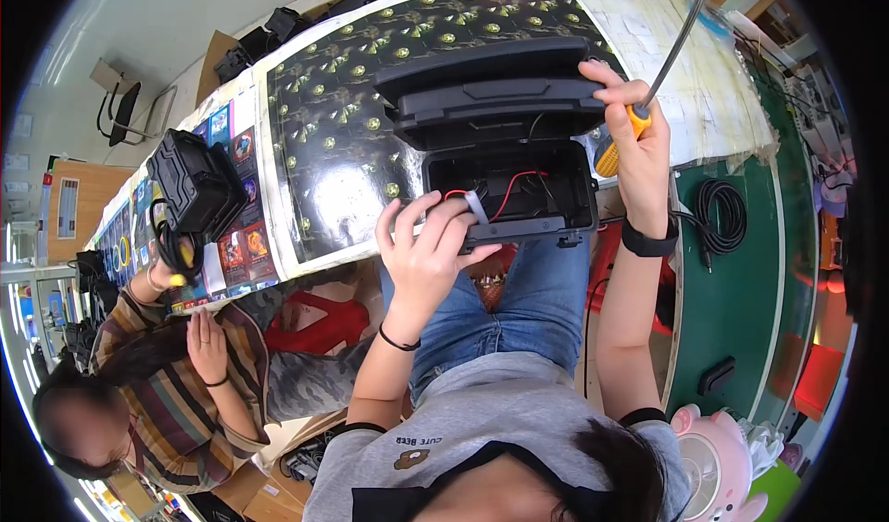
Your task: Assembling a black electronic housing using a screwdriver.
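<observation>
Black plastic makes up the open case (519, 184) that we take as our landmark; it rests at the near edge of the worktop (722, 105), over our knees, with its lid (495, 87) tilted up behind it. Inside it we see red and black wires (509, 193).

Our left hand (426, 249) lies on the front left rim of the case, fingers spread and loosely curled, pressing on it and on a pale strip there, not closed around anything. Our right hand (634, 129), at the right corner of the lid, has its grip closed on a screwdriver (630, 124) with a yellow and orange handle.

We judge the case stiff and rather light, but its wires are thin and fragile, so it is better held by the rim or lid.

Left of the case, a dark mat with a pattern of yellow spots (343, 124) covers the worktop. Further left lies a row of colourful rectangular cards (245, 244), beside another person's hand (171, 267).
</observation>
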The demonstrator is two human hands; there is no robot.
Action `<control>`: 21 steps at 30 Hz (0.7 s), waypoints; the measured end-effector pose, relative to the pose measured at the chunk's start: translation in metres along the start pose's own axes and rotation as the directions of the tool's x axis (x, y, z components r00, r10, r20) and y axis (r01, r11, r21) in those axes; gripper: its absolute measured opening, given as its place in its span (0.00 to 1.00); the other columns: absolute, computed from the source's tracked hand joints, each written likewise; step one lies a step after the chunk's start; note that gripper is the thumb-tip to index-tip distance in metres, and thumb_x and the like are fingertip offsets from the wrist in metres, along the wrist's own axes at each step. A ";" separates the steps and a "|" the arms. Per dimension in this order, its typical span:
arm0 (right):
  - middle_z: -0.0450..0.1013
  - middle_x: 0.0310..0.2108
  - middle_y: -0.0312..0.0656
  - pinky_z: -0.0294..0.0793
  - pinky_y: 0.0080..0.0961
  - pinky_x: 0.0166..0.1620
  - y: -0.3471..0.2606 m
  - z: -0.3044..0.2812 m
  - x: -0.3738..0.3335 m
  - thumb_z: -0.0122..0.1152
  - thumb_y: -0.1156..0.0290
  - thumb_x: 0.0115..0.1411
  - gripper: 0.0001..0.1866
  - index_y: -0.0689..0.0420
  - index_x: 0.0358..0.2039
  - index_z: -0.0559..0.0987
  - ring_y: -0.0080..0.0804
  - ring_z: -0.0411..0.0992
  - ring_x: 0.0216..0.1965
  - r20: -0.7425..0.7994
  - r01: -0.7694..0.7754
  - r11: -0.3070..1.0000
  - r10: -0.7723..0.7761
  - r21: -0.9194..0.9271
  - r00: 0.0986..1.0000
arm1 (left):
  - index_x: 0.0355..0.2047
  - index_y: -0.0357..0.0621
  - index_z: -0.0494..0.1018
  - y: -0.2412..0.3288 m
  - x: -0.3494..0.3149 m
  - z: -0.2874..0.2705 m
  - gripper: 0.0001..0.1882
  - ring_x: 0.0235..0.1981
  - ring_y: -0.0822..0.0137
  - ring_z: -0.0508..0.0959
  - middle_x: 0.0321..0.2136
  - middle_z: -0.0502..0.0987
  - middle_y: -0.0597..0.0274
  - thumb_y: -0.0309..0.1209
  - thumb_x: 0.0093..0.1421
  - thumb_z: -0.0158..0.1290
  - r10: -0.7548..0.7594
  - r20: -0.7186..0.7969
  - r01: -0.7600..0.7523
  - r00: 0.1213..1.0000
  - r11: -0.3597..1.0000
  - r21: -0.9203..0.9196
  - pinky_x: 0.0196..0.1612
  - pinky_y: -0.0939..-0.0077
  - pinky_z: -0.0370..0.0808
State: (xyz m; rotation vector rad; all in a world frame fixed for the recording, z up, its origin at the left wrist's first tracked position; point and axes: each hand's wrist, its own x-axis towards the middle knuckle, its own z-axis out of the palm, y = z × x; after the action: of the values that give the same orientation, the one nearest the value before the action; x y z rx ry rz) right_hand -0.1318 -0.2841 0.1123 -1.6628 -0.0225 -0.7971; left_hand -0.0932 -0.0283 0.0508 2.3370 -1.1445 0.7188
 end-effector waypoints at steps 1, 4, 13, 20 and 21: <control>0.75 0.50 0.48 0.60 0.37 0.62 -0.001 0.000 -0.001 0.58 0.66 0.64 0.08 0.56 0.37 0.75 0.40 0.66 0.60 0.011 0.019 0.999 -0.018 -0.031 1.000 | 0.32 0.50 0.76 0.000 0.003 0.001 0.22 0.47 0.61 0.74 0.35 0.75 0.66 0.51 0.44 0.64 -0.027 0.008 0.028 1.000 0.998 -0.056 0.56 0.59 0.64; 0.75 0.50 0.48 0.59 0.40 0.63 -0.001 0.001 -0.003 0.59 0.67 0.63 0.07 0.57 0.37 0.75 0.43 0.65 0.61 0.032 0.048 0.996 -0.046 -0.078 0.998 | 0.36 0.42 0.72 -0.002 0.012 0.008 0.26 0.47 0.54 0.74 0.39 0.72 0.57 0.44 0.42 0.68 -0.150 -0.155 0.096 0.977 0.946 -0.310 0.50 0.60 0.72; 0.77 0.46 0.45 0.61 0.39 0.61 -0.001 0.003 -0.019 0.61 0.72 0.61 0.05 0.59 0.32 0.76 0.44 0.66 0.60 0.041 -0.026 0.979 0.035 -0.200 0.999 | 0.44 0.39 0.69 -0.010 0.022 0.032 0.32 0.59 0.46 0.64 0.53 0.54 0.49 0.36 0.42 0.72 -0.309 -0.174 0.190 0.935 0.850 -0.491 0.54 0.57 0.71; 0.77 0.46 0.44 0.62 0.37 0.61 0.006 0.008 -0.020 0.61 0.71 0.61 0.05 0.58 0.33 0.76 0.44 0.67 0.59 -0.003 -0.059 0.973 0.060 -0.224 0.998 | 0.49 0.38 0.63 0.001 0.027 0.033 0.33 0.59 0.48 0.65 0.58 0.47 0.52 0.30 0.46 0.70 -0.471 -0.125 0.308 0.873 0.732 -0.608 0.55 0.60 0.74; 0.77 0.46 0.44 0.62 0.37 0.61 0.007 0.008 -0.021 0.61 0.71 0.61 0.05 0.58 0.33 0.76 0.44 0.67 0.59 -0.002 -0.055 0.974 0.056 -0.218 0.998 | 0.48 0.38 0.63 0.003 0.028 0.032 0.33 0.59 0.47 0.64 0.59 0.46 0.53 0.29 0.46 0.70 -0.520 -0.128 0.290 0.845 0.645 -0.707 0.55 0.61 0.75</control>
State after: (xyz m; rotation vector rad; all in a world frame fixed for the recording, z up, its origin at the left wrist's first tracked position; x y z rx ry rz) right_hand -0.1411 -0.2709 0.0958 -1.8642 0.1121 -0.7746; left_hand -0.0727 -0.0645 0.0439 1.6718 -0.5385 0.3949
